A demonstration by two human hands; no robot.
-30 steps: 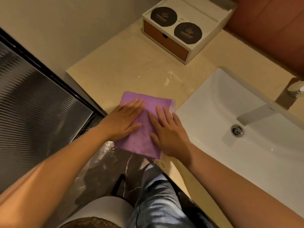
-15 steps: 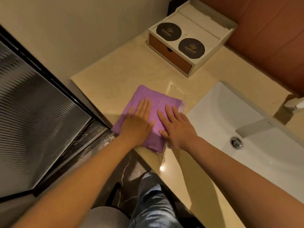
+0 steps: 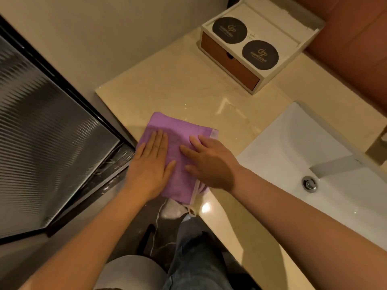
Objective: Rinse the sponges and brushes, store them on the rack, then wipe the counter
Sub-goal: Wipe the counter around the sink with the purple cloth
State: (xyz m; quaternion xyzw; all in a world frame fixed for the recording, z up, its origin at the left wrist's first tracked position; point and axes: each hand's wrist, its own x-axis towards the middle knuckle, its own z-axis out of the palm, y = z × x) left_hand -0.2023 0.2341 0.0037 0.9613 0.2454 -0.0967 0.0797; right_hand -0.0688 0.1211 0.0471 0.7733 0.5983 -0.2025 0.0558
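With fingers straight and flat, the left hand (image 3: 149, 164) and right hand (image 3: 211, 164) press the purple cloth (image 3: 180, 130), which has slid back beneath them to the counter's (image 3: 178, 84) near edge, so wiping likely continues beyond the fingertips.

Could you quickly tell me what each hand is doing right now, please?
Left hand: open, fingers straight, pressing flat on the purple cloth.
Right hand: open, fingers spread, pressing on the same cloth.
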